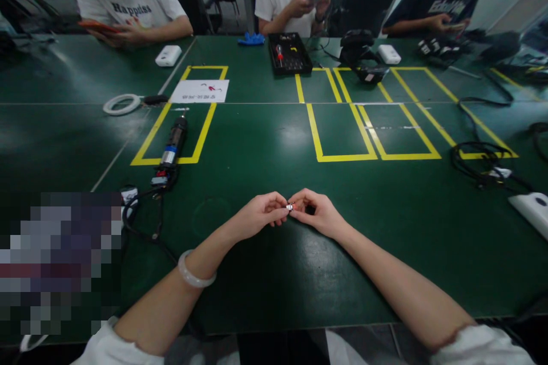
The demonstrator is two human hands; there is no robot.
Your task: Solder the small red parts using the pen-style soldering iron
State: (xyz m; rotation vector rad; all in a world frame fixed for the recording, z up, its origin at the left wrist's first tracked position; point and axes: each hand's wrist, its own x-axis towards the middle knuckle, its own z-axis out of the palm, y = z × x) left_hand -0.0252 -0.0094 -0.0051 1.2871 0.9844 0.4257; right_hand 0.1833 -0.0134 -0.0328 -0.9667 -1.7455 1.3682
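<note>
My left hand (266,211) and my right hand (315,211) meet above the green table, fingertips close together. Between them is a tiny piece (290,207), white or silvery with a bit of red at its right end. Both hands pinch it, thumb against fingers. It is too small to name its kind, and the fingertips cover part of it. Up and to the left of my hands lies an electric screwdriver (173,140), black with a silver and blue band, its cable trailing toward the front.
Yellow tape outlines (346,158) mark the green table (257,142). A black tray (291,63) with small tools, a blue glove (252,39), a printed sheet (200,91), a white cable coil (122,104) and a black cable coil (479,154) lie about. Several people sit opposite.
</note>
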